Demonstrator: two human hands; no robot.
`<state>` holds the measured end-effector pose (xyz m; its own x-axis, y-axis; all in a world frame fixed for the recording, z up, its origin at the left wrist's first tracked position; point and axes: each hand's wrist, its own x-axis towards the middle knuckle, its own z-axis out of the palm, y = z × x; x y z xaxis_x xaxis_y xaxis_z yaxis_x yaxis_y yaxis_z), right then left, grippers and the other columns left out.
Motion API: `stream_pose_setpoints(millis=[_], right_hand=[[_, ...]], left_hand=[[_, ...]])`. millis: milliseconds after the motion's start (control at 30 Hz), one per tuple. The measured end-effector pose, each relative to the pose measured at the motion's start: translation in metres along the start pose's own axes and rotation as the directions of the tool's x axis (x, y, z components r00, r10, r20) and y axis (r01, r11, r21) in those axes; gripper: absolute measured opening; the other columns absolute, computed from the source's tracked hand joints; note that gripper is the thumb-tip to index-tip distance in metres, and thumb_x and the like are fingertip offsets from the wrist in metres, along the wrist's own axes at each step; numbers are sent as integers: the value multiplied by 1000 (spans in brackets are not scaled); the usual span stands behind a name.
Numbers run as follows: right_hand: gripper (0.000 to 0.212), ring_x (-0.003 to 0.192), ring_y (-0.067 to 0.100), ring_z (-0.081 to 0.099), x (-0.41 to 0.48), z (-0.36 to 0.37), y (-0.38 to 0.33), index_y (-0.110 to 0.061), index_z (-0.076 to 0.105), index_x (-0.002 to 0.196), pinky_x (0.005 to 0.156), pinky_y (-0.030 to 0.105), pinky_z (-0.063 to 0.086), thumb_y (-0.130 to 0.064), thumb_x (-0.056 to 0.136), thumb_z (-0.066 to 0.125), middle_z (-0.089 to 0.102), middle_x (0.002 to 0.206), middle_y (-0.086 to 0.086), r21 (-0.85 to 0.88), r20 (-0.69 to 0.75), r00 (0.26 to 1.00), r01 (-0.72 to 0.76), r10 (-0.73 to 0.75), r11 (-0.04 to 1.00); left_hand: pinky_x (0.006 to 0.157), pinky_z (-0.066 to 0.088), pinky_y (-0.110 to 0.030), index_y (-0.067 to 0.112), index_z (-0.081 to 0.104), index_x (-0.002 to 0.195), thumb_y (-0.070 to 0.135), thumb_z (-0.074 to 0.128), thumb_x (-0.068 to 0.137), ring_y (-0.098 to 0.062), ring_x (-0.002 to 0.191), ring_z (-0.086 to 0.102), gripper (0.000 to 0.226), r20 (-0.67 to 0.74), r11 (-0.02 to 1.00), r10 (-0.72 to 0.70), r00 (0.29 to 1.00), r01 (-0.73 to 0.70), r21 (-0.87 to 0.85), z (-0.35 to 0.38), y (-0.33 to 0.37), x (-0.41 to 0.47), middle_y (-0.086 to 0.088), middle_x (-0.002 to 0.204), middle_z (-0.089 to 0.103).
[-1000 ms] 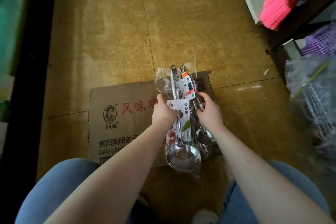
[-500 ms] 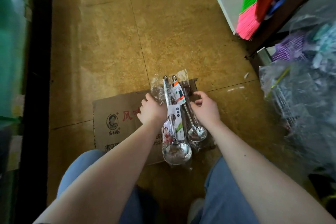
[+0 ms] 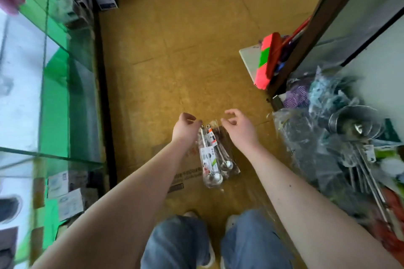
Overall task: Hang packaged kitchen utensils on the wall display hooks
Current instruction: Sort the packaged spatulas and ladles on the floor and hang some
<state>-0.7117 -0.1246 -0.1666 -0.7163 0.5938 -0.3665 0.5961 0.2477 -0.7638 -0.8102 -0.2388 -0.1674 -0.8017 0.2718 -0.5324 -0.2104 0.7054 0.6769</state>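
Observation:
Two steel ladles in clear plastic packages (image 3: 210, 155) with printed cards hang upright in front of me, bowls down, above a flattened cardboard box (image 3: 185, 173) on the floor. My left hand (image 3: 185, 129) pinches the top left corner of the packages by the handle loops. Just right of the package tops, my right hand (image 3: 239, 130) has its fingers loosely curled and apart, gripping nothing that I can see. No wall hooks are in view.
A heap of bagged steel utensils and strainers (image 3: 349, 148) lies at the right against a white wall. A pink and green broom (image 3: 265, 65) leans on a dark post. A glass counter (image 3: 56, 72) runs along the left. Yellow floor stretches ahead.
The view has pulled back and up. Both hands slid from the middle of the packages to their tops. My right hand let go, and the left now holds them alone.

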Motion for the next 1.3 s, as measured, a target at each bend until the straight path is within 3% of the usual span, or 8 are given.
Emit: stream_pose_setpoints(millis=[200, 367, 467, 567, 800, 933, 1033, 1300], right_hand=[[25, 79, 12, 60, -62, -105, -77, -22, 54, 118, 73, 32, 49, -32, 95, 52, 61, 90, -7, 64, -126, 990, 69, -60, 996], [22, 86, 14, 61, -111, -163, -86, -22, 57, 112, 63, 23, 43, -33, 93, 56, 66, 98, 0, 166, -273, 961, 90, -42, 982], [20, 89, 17, 64, -147, -184, -78, -24, 58, 110, 79, 36, 52, -32, 91, 58, 67, 98, 2, 238, -369, 930, 87, 7, 967], [20, 86, 18, 66, -189, -197, -70, -22, 58, 110, 81, 38, 54, -29, 92, 58, 69, 96, 3, 304, -459, 886, 83, 70, 949], [12, 89, 22, 66, -300, -194, -39, -24, 60, 102, 88, 46, 52, -22, 90, 60, 69, 97, 4, 488, -671, 679, 102, 298, 867], [6, 84, 22, 66, -373, -198, -16, -27, 59, 95, 86, 45, 53, -24, 90, 61, 68, 91, 2, 546, -717, 565, 91, 408, 833], [9, 87, 25, 68, -426, -212, 2, -33, 58, 90, 85, 48, 54, -25, 90, 61, 69, 93, 2, 588, -740, 485, 129, 467, 799], [13, 79, 17, 67, -564, -244, 76, -20, 57, 107, 61, 25, 54, -22, 94, 55, 69, 98, 6, 617, -775, 335, 221, 536, 755]], left_hand=[[58, 41, -26, 11, 54, 111, 25, 56, 93, -14, 73, 55, 23, 66, 991, 131, 989, -132, 12, -30, 99, -89, -2, 100, 62], [56, 38, -26, 14, 54, 100, 22, 57, 91, -20, 77, 55, 13, 170, 970, 243, 955, -242, -23, -8, 145, -150, -6, 94, 62], [69, 46, -30, 14, 55, 98, 21, 57, 91, -24, 86, 59, 10, 262, 943, 324, 909, -331, -17, 10, 158, -182, -7, 99, 63], [80, 48, -35, 18, 56, 90, 18, 55, 91, -28, 95, 60, 1, 351, 894, 428, 833, -447, -30, 24, 163, -212, -9, 100, 64], [68, 40, -30, 20, 54, 77, 17, 55, 92, -23, 84, 57, 15, 575, 807, 532, 621, -578, -122, 60, 142, -298, -9, 88, 64], [83, 45, -35, 17, 57, 87, 19, 56, 92, -26, 96, 61, 5, 661, 771, 536, 525, -623, -131, 83, 122, -355, -10, 100, 67], [78, 43, -33, 12, 58, 95, 19, 54, 94, -24, 93, 59, 7, 728, 740, 530, 435, -656, -147, 101, 116, -402, -8, 97, 64], [78, 46, -38, 14, 56, 89, 17, 56, 92, -29, 92, 61, 4, 800, 663, 534, 275, -722, -195, 171, 92, -544, -13, 100, 65]])
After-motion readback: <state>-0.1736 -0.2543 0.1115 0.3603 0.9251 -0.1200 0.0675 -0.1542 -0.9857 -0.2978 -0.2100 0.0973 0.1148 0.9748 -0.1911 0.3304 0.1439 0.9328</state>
